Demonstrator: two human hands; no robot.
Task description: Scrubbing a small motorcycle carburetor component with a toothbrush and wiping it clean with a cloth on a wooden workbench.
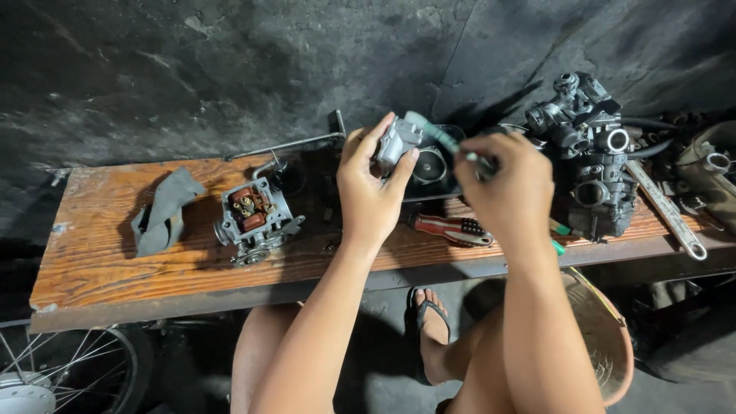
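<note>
My left hand (369,184) holds a small grey metal engine part (397,142) up above a wooden bench (100,253). My right hand (510,184) grips a green-handled brush (437,134), its handle slanting up to the left against the metal part. On the bench to the left lies an opened carburettor body (253,218) with reddish parts inside. A red-and-black-handled screwdriver (452,228) rests on the bench below my hands.
A grey rag (162,211) lies at the bench's left. A larger dark carburettor assembly (590,153) and a long wrench (667,211) sit at the right. A black round dish (433,165) is behind my hands. A woven basket (602,337) and a wheel (69,376) stand below.
</note>
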